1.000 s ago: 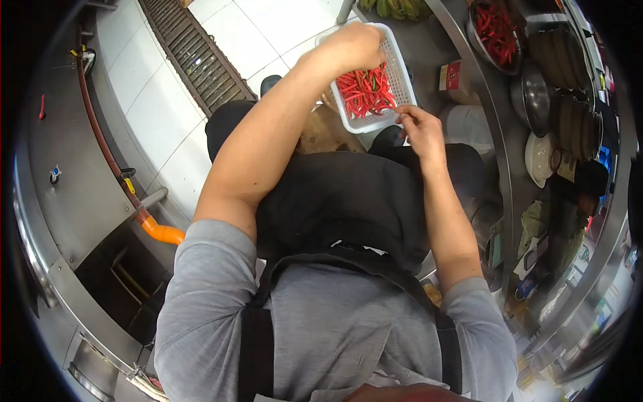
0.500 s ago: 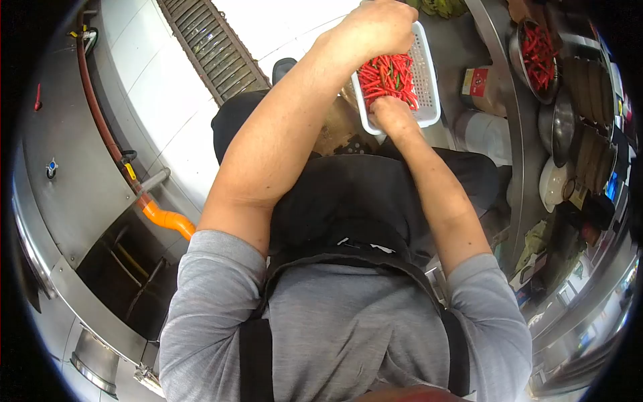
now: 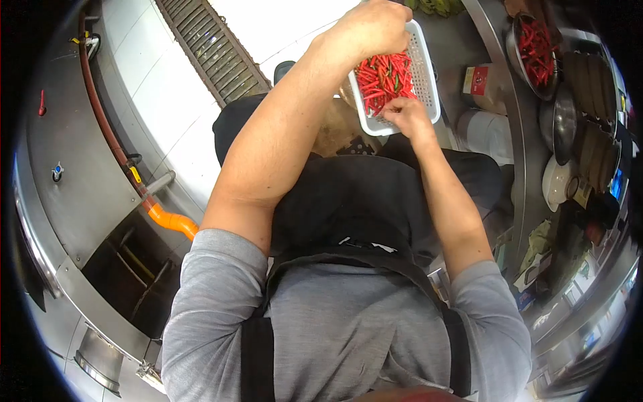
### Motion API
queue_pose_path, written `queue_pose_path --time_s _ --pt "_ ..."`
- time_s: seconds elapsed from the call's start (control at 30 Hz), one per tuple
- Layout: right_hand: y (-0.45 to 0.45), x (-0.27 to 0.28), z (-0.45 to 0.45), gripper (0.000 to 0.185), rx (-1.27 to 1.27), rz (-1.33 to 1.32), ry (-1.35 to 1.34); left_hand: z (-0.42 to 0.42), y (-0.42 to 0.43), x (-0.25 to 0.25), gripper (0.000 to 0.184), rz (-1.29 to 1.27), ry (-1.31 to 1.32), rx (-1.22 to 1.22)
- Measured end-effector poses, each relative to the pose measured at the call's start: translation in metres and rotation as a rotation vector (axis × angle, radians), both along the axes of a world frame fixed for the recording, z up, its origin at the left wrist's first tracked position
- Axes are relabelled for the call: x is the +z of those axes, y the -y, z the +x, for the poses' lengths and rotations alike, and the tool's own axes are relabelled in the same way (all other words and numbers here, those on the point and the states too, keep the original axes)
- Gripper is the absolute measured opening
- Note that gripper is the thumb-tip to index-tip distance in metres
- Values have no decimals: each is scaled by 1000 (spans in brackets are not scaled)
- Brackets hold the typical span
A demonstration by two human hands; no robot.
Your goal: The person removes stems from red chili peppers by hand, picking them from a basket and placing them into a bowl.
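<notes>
A white perforated plastic basket point(image 3: 420, 70) holds many small red chilies point(image 3: 383, 77), with a few green ones among them. My left hand point(image 3: 378, 28) is closed over the basket's far end, the back of the hand facing up. Its fingers curl out of sight, so what they hold is hidden. At the near end of the basket, my right hand point(image 3: 410, 117) has thumb and forefinger pinched together on a red chili at the edge of the pile.
Metal shelving on the right carries a metal bowl of red chilies point(image 3: 536, 57), a dark metal bowl point(image 3: 559, 127) and a white bowl point(image 3: 556, 182). A floor drain grate point(image 3: 213, 50) crosses the white tiles. On the left stands a steel unit point(image 3: 67, 167) with an orange hose point(image 3: 171, 220).
My right hand has lifted from the chilies and shifted slightly right, so its pinched fingers now show. The left hand stays over the far end, barely moved.
</notes>
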State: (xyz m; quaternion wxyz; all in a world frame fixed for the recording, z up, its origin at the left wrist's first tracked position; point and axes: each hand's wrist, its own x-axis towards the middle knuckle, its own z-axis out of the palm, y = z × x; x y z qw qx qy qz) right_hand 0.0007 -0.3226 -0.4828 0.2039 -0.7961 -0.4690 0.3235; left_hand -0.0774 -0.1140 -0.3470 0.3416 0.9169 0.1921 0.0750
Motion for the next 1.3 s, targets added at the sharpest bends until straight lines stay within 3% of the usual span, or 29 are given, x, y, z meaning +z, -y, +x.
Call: queue_pose_path --time_s 0.1,0.23,0.37,0.5,0.6,0.67,0.73,0.77,0.83,0.97,1.03,1.13,1.17,1.23,1.3 --pt "17 36 10 15 -334 -79 -465 5 0 -5 29 18 4 -9" --pt "41 73 11 13 -530 121 -731 14 0 -20 34 85 23 -23" --pt "63 126 13 9 -580 337 -771 15 2 -21 33 96 19 -36" --pt "87 194 35 7 -510 661 -545 14 3 -20 35 21 -20 -20" --pt "102 247 76 8 -737 919 -126 10 5 -11 35 -6 -21 -27" --pt "101 266 107 17 -866 945 176 7 4 -11 34 -25 -67 -12" --pt "106 252 153 21 -766 625 575 8 4 -9 34 -14 -67 -10" --pt "112 241 170 21 -763 633 587 8 4 -10 34 -12 -90 -5" --pt "115 230 188 24 -395 199 856 7 3 -19 33 1 -36 4" --pt "109 237 175 25 -604 407 728 6 1 -20 32 19 16 33" --pt "111 226 182 23 -555 353 913 8 1 -20 33 29 20 27" --pt "113 224 181 21 -669 189 816 8 5 -13 32 -1 14 32" --pt "110 223 178 21 -661 191 816 7 5 -9 32 -19 -20 18" --pt "105 222 169 21 -431 510 962 5 4 -7 32 -43 -52 16" --pt "93 220 153 23 -400 551 926 5 3 -8 32 -31 -30 22"
